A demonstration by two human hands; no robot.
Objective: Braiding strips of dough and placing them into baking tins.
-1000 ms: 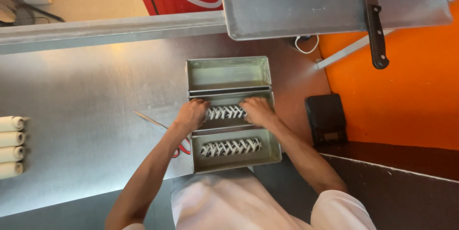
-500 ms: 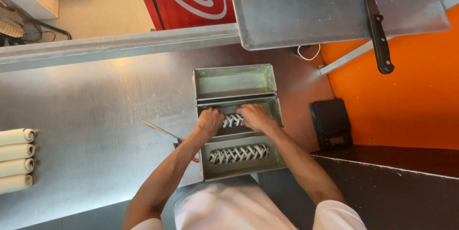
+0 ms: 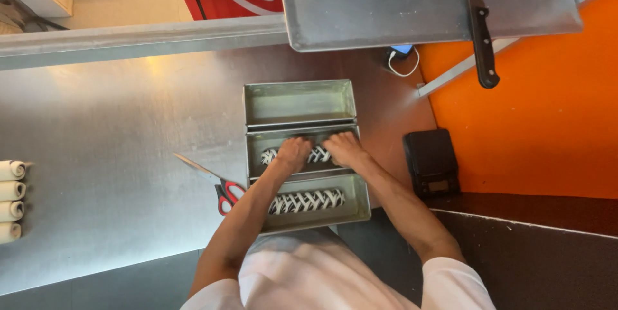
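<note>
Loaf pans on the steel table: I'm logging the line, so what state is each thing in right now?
Far pan: empty.
Middle pan: holds a braided loaf, both hands pressing it.
Near pan: holds a braided loaf, untouched.
Left hand: on the middle loaf.
Right hand: on the middle loaf.
Scissors: lying shut on the table.
Knife: lying on the tray above.
Dough rolls: lined up at the table's left edge.

Three pans (image 3: 299,101) stand in a row on the table (image 3: 116,130), touching. Dough (image 3: 308,200) lies in the nearest pan; both hands, left (image 3: 294,153) and right (image 3: 344,149), rest on dough in the middle pan. Scissors (image 3: 222,191) lie just left of the pans, rolls (image 3: 11,200) far left, a scale (image 3: 431,162) right, a tray (image 3: 425,1) with a knife (image 3: 479,27) behind.
</note>
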